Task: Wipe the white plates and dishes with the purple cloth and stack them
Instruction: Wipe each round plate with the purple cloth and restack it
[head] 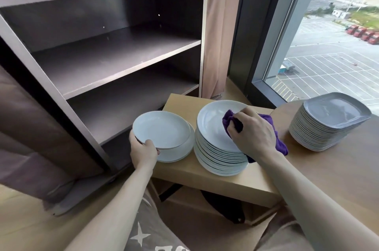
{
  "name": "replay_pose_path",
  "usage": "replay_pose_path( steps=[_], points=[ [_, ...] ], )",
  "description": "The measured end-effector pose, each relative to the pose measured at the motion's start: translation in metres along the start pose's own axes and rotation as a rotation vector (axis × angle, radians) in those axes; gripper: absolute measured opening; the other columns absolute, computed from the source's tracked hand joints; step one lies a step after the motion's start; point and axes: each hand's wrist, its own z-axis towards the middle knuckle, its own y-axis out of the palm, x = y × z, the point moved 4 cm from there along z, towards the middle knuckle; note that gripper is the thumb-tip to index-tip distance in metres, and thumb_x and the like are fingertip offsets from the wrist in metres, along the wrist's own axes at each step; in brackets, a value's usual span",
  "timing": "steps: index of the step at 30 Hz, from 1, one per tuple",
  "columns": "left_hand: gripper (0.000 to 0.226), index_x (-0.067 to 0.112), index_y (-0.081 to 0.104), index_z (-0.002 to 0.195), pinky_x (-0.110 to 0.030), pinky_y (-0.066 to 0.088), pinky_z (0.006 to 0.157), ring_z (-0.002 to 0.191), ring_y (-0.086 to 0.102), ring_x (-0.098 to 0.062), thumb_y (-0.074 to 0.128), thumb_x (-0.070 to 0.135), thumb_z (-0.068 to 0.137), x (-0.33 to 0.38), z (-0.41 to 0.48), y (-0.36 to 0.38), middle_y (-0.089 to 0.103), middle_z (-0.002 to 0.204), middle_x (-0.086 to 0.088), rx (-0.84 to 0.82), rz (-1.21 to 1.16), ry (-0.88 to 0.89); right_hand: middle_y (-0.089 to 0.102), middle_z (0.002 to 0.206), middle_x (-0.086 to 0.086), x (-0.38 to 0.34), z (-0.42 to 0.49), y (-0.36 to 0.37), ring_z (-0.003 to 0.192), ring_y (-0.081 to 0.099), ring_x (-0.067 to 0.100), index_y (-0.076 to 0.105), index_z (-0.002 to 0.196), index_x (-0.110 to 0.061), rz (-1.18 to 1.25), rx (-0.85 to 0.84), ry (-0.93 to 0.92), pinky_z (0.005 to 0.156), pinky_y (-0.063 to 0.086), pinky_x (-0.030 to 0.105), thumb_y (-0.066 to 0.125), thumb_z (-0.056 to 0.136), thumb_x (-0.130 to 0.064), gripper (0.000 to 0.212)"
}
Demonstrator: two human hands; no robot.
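Observation:
My left hand [143, 151] grips the near rim of a white round dish [162, 128], held just over a short stack of similar dishes [180, 153] on the low wooden table [215, 177]. To the right stands a tall stack of white round plates [217, 154]. My right hand [253, 132] clutches the purple cloth [229, 120] and presses it on the top plate of that stack; part of the cloth hangs out past my wrist. At the far right a stack of white square plates [328, 121] sits on a higher round table.
A dark open shelf cabinet [114, 60] with a metal frame stands behind and left of the low table. A beige curtain [217, 35] hangs beside it. A large window [332, 45] is at the right. Brown fabric drapes at the left edge.

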Motion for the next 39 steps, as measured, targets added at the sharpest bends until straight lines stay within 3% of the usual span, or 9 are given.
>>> replay_pose_path(
  steps=[8, 13, 18, 22, 25, 27, 31, 35, 39],
  points=[
    [0.065, 0.037, 0.026, 0.159, -0.045, 0.064, 0.081, 0.098, 0.065, -0.021, 0.047, 0.010, 0.103, -0.017, -0.001, 0.007, 0.052, 0.149, -0.001, -0.015, 0.093, -0.016, 0.065, 0.103, -0.004, -0.002, -0.001, 0.000, 0.078, 0.062, 0.020, 0.075, 0.098, -0.017, -0.015, -0.035, -0.010, 0.060, 0.046, 0.030, 0.059, 0.100, -0.034, 0.023],
    [0.067, 0.035, 0.023, 0.160, -0.030, 0.064, 0.064, 0.108, 0.068, -0.033, 0.051, 0.012, 0.104, -0.027, -0.001, 0.008, 0.049, 0.149, -0.004, -0.073, 0.034, -0.039, 0.065, 0.104, -0.003, -0.002, -0.002, 0.001, 0.079, 0.063, 0.021, 0.075, 0.100, -0.016, -0.034, -0.048, -0.013, 0.061, 0.051, 0.033, 0.058, 0.100, -0.034, 0.024],
    [0.071, 0.033, 0.017, 0.162, -0.019, 0.052, 0.049, 0.087, 0.068, -0.024, 0.057, 0.029, 0.104, -0.032, 0.007, 0.009, 0.053, 0.141, -0.007, -0.189, 0.062, -0.056, 0.064, 0.103, -0.003, -0.001, -0.001, 0.006, 0.079, 0.062, 0.021, 0.074, 0.100, -0.017, -0.070, -0.091, -0.023, 0.064, 0.056, 0.040, 0.055, 0.102, -0.037, 0.027],
    [0.072, 0.031, 0.019, 0.161, -0.023, 0.049, 0.051, 0.099, 0.066, -0.033, 0.057, 0.028, 0.100, -0.037, 0.013, 0.008, 0.059, 0.134, -0.013, -0.240, 0.120, -0.117, 0.061, 0.102, -0.005, 0.003, 0.003, 0.014, 0.078, 0.061, 0.020, 0.071, 0.100, -0.020, -0.110, -0.163, -0.007, 0.065, 0.056, 0.040, 0.052, 0.103, -0.041, 0.029],
    [0.065, 0.026, 0.028, 0.158, -0.024, 0.045, 0.043, 0.065, 0.058, -0.020, 0.053, 0.028, 0.099, -0.039, 0.016, 0.009, 0.065, 0.103, -0.014, -0.259, 0.220, -0.144, 0.059, 0.100, -0.006, 0.003, 0.007, 0.019, 0.079, 0.060, 0.019, 0.068, 0.098, -0.023, -0.160, -0.261, -0.022, 0.070, 0.054, 0.038, 0.045, 0.103, -0.044, 0.031],
    [0.064, 0.023, 0.028, 0.158, -0.028, 0.048, 0.049, 0.062, 0.055, -0.018, 0.049, 0.029, 0.099, -0.039, 0.017, 0.007, 0.066, 0.092, -0.014, -0.287, 0.308, -0.145, 0.060, 0.101, -0.008, 0.003, 0.009, 0.021, 0.086, 0.058, 0.019, 0.067, 0.099, -0.028, -0.211, -0.347, -0.075, 0.082, 0.046, 0.039, 0.041, 0.100, -0.049, 0.032],
    [0.076, 0.018, 0.012, 0.163, -0.048, 0.044, 0.100, 0.126, 0.055, -0.039, 0.044, 0.044, 0.099, -0.034, 0.023, -0.005, 0.053, 0.146, -0.015, -0.272, 0.702, -0.102, 0.062, 0.114, -0.014, 0.010, 0.009, 0.016, 0.103, 0.052, 0.019, 0.067, 0.112, -0.037, -0.238, -0.502, -0.126, 0.090, 0.032, 0.048, 0.036, 0.093, -0.058, 0.042],
    [0.067, 0.015, 0.024, 0.155, -0.048, 0.044, 0.095, 0.126, 0.054, -0.039, 0.049, 0.044, 0.099, -0.001, 0.024, -0.003, 0.045, 0.150, -0.015, -0.112, 0.752, 0.123, 0.058, 0.128, -0.010, 0.012, 0.003, 0.013, 0.111, 0.052, 0.023, 0.060, 0.129, -0.039, -0.250, -0.538, -0.142, 0.092, 0.039, 0.048, 0.040, 0.097, -0.056, 0.042],
    [0.051, 0.023, 0.042, 0.152, -0.038, 0.042, 0.100, 0.130, 0.051, -0.023, 0.043, 0.040, 0.105, 0.041, 0.004, 0.049, 0.044, 0.152, -0.004, -0.414, 0.544, 0.416, 0.057, 0.121, -0.008, 0.007, 0.002, 0.013, 0.104, 0.056, 0.020, 0.062, 0.128, -0.039, -0.197, -0.532, -0.170, 0.089, 0.044, 0.042, 0.043, 0.096, -0.053, 0.040]
  ],
)
